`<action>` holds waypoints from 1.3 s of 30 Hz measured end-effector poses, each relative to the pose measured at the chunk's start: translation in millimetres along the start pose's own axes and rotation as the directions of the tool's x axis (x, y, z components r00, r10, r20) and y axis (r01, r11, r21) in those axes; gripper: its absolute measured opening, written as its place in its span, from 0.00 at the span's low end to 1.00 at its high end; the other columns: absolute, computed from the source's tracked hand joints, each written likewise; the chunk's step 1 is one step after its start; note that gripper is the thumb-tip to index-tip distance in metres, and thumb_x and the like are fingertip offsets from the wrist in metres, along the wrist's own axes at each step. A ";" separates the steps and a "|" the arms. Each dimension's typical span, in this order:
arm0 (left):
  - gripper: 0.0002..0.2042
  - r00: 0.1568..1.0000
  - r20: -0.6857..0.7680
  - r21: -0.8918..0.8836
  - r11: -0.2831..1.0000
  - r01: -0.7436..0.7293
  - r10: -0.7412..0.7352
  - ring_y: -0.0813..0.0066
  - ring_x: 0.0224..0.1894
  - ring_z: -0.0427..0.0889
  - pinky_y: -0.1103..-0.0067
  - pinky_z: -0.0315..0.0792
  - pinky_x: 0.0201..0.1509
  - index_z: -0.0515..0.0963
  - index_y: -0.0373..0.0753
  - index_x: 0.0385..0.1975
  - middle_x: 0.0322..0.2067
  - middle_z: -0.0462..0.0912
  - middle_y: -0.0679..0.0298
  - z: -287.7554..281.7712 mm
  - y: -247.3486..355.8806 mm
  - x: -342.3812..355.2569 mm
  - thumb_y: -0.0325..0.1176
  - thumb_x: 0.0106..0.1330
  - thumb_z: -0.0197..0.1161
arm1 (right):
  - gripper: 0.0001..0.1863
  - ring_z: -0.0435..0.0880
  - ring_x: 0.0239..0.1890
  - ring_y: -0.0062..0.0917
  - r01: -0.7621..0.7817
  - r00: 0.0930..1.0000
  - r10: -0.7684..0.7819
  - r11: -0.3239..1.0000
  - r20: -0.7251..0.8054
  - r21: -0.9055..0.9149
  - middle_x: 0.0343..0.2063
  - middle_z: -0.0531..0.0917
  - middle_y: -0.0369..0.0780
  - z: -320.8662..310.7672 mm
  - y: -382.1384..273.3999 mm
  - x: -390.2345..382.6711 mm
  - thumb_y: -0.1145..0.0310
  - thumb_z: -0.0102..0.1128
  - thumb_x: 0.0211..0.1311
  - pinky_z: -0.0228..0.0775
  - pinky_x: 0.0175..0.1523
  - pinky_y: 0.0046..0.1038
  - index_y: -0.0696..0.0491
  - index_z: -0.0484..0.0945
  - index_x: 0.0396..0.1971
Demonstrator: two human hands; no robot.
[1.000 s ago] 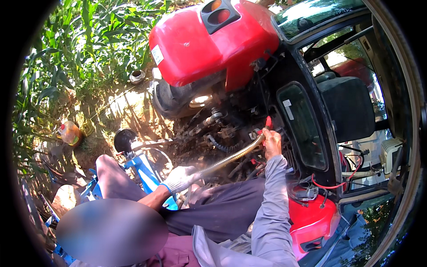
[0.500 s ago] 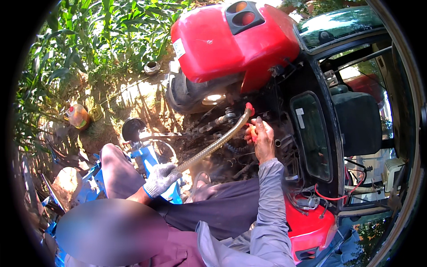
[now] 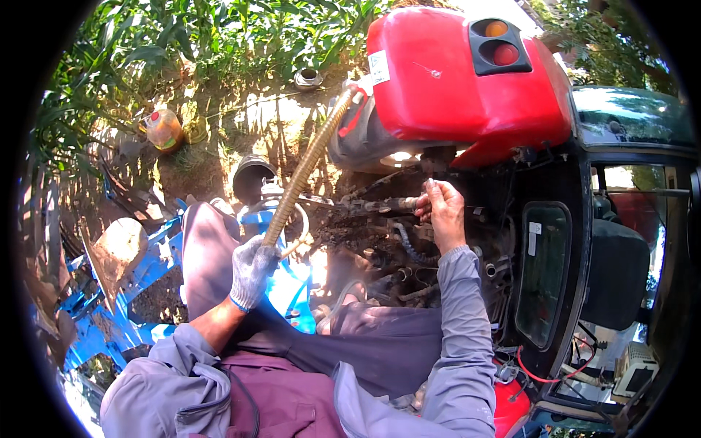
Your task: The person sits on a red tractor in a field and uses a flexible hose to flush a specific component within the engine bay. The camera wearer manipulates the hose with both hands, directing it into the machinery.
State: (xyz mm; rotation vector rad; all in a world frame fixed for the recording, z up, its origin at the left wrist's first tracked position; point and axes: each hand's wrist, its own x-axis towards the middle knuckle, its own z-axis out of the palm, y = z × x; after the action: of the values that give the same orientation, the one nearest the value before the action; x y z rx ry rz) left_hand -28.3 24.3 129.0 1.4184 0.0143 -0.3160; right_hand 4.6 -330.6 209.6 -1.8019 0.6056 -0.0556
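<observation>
In my left hand (image 3: 253, 270), which wears a grey-white knit glove, is the lower end of a tan ribbed hose (image 3: 309, 159). It rises at a slant, and a red strap (image 3: 353, 117) dangles from its red upper end. My bare right hand (image 3: 443, 212) is over the rear linkage of a red tractor, with thumb and fingers drawn together. Right beside those fingertips lies a grimy metal linkage rod (image 3: 387, 206); what they hold, if anything, is hidden. The tractor's red fender (image 3: 445, 91) stands beyond the hose end.
A blue metal frame (image 3: 120, 303) lies at left, with another blue part (image 3: 288, 292) between my legs. On the dirt sit a plastic jug (image 3: 165, 131) with a red cap and a metal cup-shaped part (image 3: 307, 79). The tractor cab window (image 3: 542, 274) is at right; corn plants (image 3: 219, 36) line the back.
The hose's red end has swung left and upward, away from my right hand, which has released the red strap. My left hand keeps its grip. The view has shifted, moving the tractor rightward.
</observation>
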 end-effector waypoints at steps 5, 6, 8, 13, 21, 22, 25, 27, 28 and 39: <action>0.18 0.989 -0.146 -0.098 0.995 0.016 -0.030 0.84 0.16 0.68 0.84 0.62 0.20 0.75 0.32 0.26 0.13 0.70 0.68 -7.0 -15.0 39.8 0.44 0.69 0.55 | 0.14 0.76 0.18 0.15 0.090 0.995 -0.085 0.988 0.043 -0.124 0.20 0.79 0.35 36.3 -11.1 80.8 0.58 0.53 0.69 0.65 0.22 0.16 0.56 0.75 0.36; 0.18 0.985 -0.164 -0.095 0.995 0.029 -0.045 0.84 0.16 0.68 0.84 0.63 0.20 0.76 0.32 0.26 0.14 0.71 0.68 -5.7 -14.8 51.1 0.44 0.69 0.55 | 0.15 0.76 0.19 0.14 0.151 0.988 -0.143 0.976 0.059 -0.158 0.20 0.79 0.35 42.8 -10.7 100.9 0.58 0.53 0.69 0.65 0.22 0.16 0.57 0.75 0.36; 0.18 0.980 -0.190 -0.087 0.995 0.037 -0.053 0.84 0.16 0.68 0.84 0.63 0.20 0.76 0.32 0.27 0.14 0.71 0.68 -6.2 -25.8 72.4 0.43 0.68 0.57 | 0.15 0.76 0.19 0.13 0.211 0.977 -0.203 0.967 0.065 -0.145 0.20 0.79 0.35 53.6 -12.4 135.7 0.58 0.55 0.68 0.64 0.23 0.15 0.57 0.75 0.36; 0.13 0.917 -0.369 -0.138 0.984 0.109 -0.154 0.87 0.15 0.67 0.87 0.60 0.18 0.75 0.35 0.27 0.17 0.73 0.70 -20.2 -33.2 118.5 0.40 0.67 0.57 | 0.15 0.77 0.20 0.17 0.431 0.901 -0.400 0.864 0.166 -0.258 0.20 0.80 0.36 94.0 -15.8 208.9 0.61 0.61 0.63 0.69 0.26 0.20 0.59 0.75 0.35; 0.17 0.832 -0.552 -0.057 0.998 0.021 -0.049 0.81 0.17 0.65 0.84 0.61 0.20 0.71 0.36 0.29 0.19 0.68 0.66 -65.1 -10.3 147.5 0.43 0.73 0.47 | 0.13 0.79 0.21 0.21 0.641 0.768 -0.553 0.658 0.324 -0.395 0.18 0.79 0.39 114.3 -20.1 246.7 0.66 0.64 0.59 0.72 0.30 0.24 0.60 0.75 0.37; 0.17 0.824 -0.565 -0.061 0.998 0.004 -0.038 0.81 0.17 0.65 0.83 0.61 0.20 0.70 0.36 0.30 0.19 0.68 0.66 -69.3 -8.8 149.7 0.44 0.73 0.47 | 0.13 0.78 0.21 0.20 0.652 0.759 -0.563 0.661 0.328 -0.373 0.18 0.79 0.38 112.9 -21.0 245.5 0.67 0.64 0.59 0.72 0.29 0.24 0.60 0.75 0.37; 0.17 0.790 -0.612 -0.055 0.998 -0.007 -0.028 0.81 0.17 0.65 0.83 0.61 0.20 0.70 0.36 0.30 0.20 0.68 0.66 -76.2 -4.8 163.4 0.44 0.73 0.48 | 0.13 0.77 0.21 0.17 0.641 0.766 -0.548 0.683 0.335 -0.350 0.19 0.78 0.37 111.2 -21.7 245.6 0.69 0.65 0.58 0.71 0.29 0.22 0.60 0.74 0.37; 0.16 0.789 -0.614 -0.104 0.994 -0.040 -0.032 0.81 0.17 0.65 0.84 0.61 0.20 0.70 0.37 0.30 0.19 0.67 0.67 -78.4 6.1 174.0 0.43 0.74 0.47 | 0.13 0.76 0.22 0.17 0.624 0.780 -0.523 0.691 0.345 -0.365 0.20 0.78 0.37 113.4 -22.6 245.0 0.70 0.65 0.58 0.71 0.29 0.21 0.60 0.74 0.38; 0.15 0.799 -0.601 -0.060 0.998 -0.025 -0.016 0.81 0.17 0.64 0.84 0.60 0.19 0.70 0.37 0.29 0.19 0.67 0.67 -83.0 8.2 178.6 0.42 0.74 0.46 | 0.13 0.76 0.21 0.17 0.631 0.774 -0.523 0.683 0.356 -0.367 0.20 0.78 0.36 113.1 -22.5 244.8 0.72 0.65 0.57 0.70 0.29 0.21 0.60 0.74 0.39; 0.17 0.795 -0.603 -0.023 0.997 0.070 -0.070 0.80 0.17 0.66 0.83 0.61 0.20 0.69 0.37 0.30 0.20 0.68 0.66 -104.1 42.4 234.3 0.44 0.74 0.46 | 0.15 0.74 0.18 0.17 0.629 0.775 -0.462 0.625 0.431 -0.462 0.19 0.77 0.36 109.1 -25.1 247.5 0.73 0.64 0.56 0.66 0.25 0.18 0.59 0.72 0.41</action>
State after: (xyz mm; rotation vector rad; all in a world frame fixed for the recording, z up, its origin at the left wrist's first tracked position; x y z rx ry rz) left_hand 224.2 81.7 107.3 1.4701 0.5969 0.0932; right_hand 264.8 -335.2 131.7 -2.5034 -0.2041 -0.0376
